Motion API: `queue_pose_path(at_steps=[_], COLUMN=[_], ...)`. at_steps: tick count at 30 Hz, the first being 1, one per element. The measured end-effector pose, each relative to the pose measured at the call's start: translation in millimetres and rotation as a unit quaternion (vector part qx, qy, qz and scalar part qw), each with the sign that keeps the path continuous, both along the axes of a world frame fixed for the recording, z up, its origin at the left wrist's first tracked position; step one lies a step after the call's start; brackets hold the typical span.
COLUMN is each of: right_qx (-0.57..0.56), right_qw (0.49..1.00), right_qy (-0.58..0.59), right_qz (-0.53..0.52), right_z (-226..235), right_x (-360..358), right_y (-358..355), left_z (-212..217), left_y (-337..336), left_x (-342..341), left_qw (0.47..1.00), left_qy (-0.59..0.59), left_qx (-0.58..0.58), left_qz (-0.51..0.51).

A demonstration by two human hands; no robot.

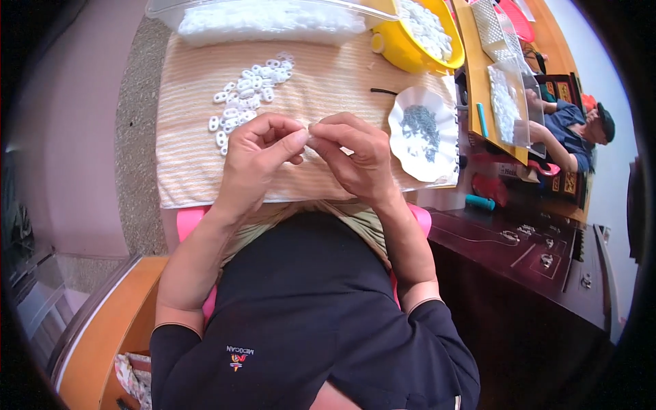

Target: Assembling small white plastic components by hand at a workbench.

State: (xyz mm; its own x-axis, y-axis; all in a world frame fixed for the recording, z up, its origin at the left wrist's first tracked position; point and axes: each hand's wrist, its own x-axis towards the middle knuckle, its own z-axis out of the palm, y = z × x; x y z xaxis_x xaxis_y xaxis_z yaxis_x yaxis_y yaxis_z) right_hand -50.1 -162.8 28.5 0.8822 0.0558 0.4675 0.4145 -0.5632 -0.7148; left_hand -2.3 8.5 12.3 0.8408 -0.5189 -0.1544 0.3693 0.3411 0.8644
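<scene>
The person wears a black short-sleeved shirt (307,321) with a small chest emblem.

Pale pink wall (65,137) along the left, meeting a speckled grey floor strip (133,137) beside the striped orange cloth (198,171) over the desk. Dark reddish-brown wooden cabinet (540,273) with small metal fittings to the right, an orange wooden surface (102,335) at lower left, another orange tabletop (482,82) at upper right, a seated person in a blue top (570,130) behind it. Soft, even daylight throughout, brightest on the white wall (601,61) at far right.
</scene>
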Motion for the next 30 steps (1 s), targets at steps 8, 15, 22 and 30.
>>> queue_pose_path(at_steps=[8, 15, 22, 30], right_qx=[0.039, 0.045, -0.049, -0.191], right_qw=[0.998, 0.993, 0.954, 0.912], right_qy=[0.034, 0.107, 0.162, 0.22], right_qz=[0.033, 0.028, -0.246, -0.29], right_z=[1.7, 14.8, 13.3, 23.6], right_x=[-11.0, -23.5, -59.0, -80.4], right_y=[-9.2, -18.0, -93.1, -135.9], left_z=[-1.2, -4.3, 0.3, -2.9], left_y=[-1.8, 1.8, -1.8, -3.4], left_x=[-0.8, -2.7, -4.9, -8.8], left_qw=[0.995, 0.989, 0.989, 0.99], left_qy=[0.061, 0.091, 0.093, 0.079], left_qx=[-0.014, -0.029, -0.051, -0.044], left_qz=[-0.076, -0.11, -0.101, -0.113])
